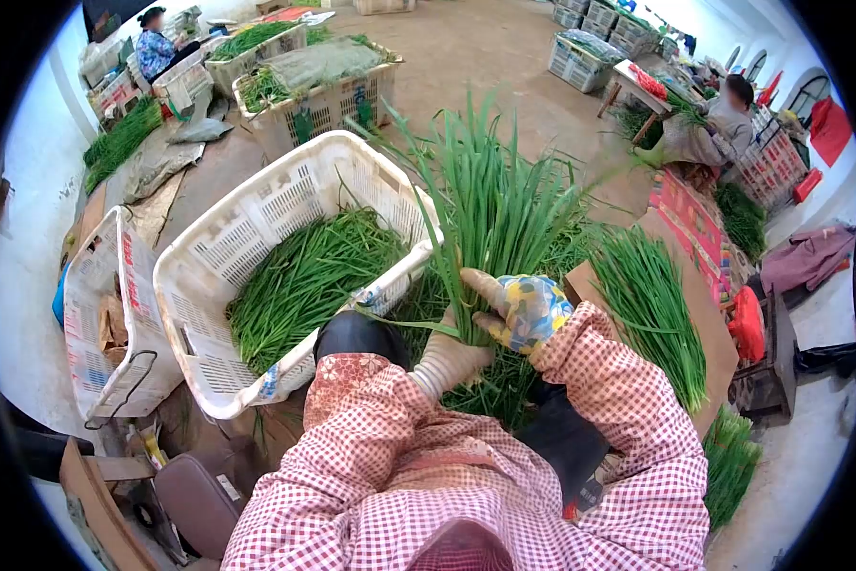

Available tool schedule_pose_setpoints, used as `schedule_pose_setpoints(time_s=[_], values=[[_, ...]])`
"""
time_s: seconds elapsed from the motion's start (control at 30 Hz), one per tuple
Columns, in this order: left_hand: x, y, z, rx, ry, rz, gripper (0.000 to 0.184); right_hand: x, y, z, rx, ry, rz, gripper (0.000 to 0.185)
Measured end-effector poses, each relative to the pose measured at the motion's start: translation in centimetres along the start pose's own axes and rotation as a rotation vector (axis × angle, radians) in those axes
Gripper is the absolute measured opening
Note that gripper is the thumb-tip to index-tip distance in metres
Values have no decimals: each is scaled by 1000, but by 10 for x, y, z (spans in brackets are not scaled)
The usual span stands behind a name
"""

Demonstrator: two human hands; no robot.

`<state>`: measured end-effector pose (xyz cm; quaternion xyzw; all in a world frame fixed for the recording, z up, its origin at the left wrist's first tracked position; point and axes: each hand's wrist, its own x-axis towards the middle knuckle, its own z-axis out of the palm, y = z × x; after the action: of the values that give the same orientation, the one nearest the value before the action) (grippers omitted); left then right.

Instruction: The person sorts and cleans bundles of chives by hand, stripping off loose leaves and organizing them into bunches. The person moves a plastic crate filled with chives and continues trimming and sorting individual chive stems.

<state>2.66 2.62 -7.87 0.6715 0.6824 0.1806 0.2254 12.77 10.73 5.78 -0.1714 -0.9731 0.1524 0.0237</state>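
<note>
Smooth leaves (490, 214), smooth plastic basket (261, 217), matt cloth sleeve (632, 400), cardboard (716, 333)

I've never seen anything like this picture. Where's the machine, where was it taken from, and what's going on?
There is no machine here: a person is working with their own two hands, both gloved. The single picture comes from a camera worn on the head, looking forward and down, so the checked sleeves belong to the wearer.

The left hand holds a bunch of long green stalks near its lower end, while the fingers of the right hand, in a patterned glove, touch it. On the left stands a white slotted basket with loose greens inside. On the right, more stalks lie on brown cardboard.
</note>
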Motion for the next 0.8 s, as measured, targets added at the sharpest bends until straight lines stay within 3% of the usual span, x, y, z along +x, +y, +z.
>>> schedule_pose_setpoints(time_s=[0.07,0.1,0.17,0.2,0.23,0.27,0.33,0.43,0.5,0.57,0.63,0.7,0.73,0.77,0.8], values=[[-2,-4,3,159,44,13,58,5,0,-3,-51,-85,-29,39],[-1,-9,5,-229,15,-28,60,6,3,0,-48,-85,-27,39],[-2,-11,6,-614,-16,-68,62,8,14,4,227,-69,-158,28],[-8,1,-10,-398,43,-33,63,7,9,-8,568,-141,-2,25],[-12,7,-19,-181,102,0,64,4,0,-20,817,-176,294,27],[-11,3,-13,-182,105,0,64,4,3,-26,947,-170,346,28],[-12,-7,0,-741,260,-17,62,-5,4,-35,1203,-43,404,31],[-12,-12,-8,-1290,280,-97,56,-36,-20,-58,1356,106,372,29],[-12,-5,-31,-1261,140,-261,44,-73,-30,-56,1525,147,378,21],[-11,-20,-26,-1437,275,-193,39,-110,1,-20,1748,-27,75,24],[-7,-34,-22,-1531,279,-194,36,-143,17,2,1723,-231,32,35],[-7,-38,-38,-1616,99,-238,35,-126,-23,-27,882,-495,508,46],[-12,-36,-48,-1589,30,-272,35,-129,-20,-17,297,-659,485,57],[-13,-36,-48,-1569,12,-265,35,-135,21,25,11,-882,603,69],[-13,-35,-46,-1554,99,-133,37,-132,34,30,171,-687,536,73]])
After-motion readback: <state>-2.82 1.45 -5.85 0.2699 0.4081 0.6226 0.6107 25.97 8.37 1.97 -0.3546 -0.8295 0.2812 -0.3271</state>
